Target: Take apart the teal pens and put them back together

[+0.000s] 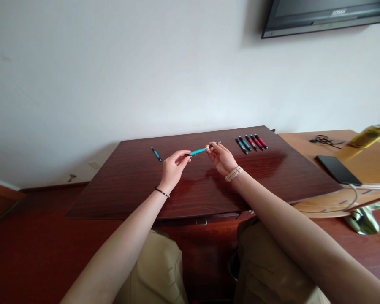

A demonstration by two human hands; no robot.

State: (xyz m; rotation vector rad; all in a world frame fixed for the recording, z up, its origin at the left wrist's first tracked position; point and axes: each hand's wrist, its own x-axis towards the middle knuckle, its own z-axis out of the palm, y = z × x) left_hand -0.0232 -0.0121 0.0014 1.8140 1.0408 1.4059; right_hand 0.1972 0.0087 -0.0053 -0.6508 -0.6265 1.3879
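Head view: two bare hands meet above the middle of a dark table (129, 181), one pen (198, 151) stretched between them.
Pen: teal barrel, dark at both ends, held off the tabletop and slanting slightly up toward the right; a small pale stretch shows on it beside the right fingers.
Left hand (174, 166): thumb and fingers pinch the pen's dark left end; a thin dark bracelet (162, 192) circles the wrist.
Right hand (221, 158): palm partly turned toward the camera, fingertips gripping the pen near its other end, which pokes out past them; a pale watch (233, 173) is on the wrist.
Lone pen (156, 154): teal and black, lying aslant on the table, just beyond the left hand and to its left.
Row: two teal pens (245, 143), then three red pens (256, 142), side by side and near-parallel on the table, to the right of the right hand.
Side cabinet (304, 156): paler wood, right of the table; it bears a phone (338, 170) with a pale cord at its near end, a black cable (326, 141) and a yellow can (369, 136).
Wall (145, 76): white, with a screen (329, 17) at upper right.
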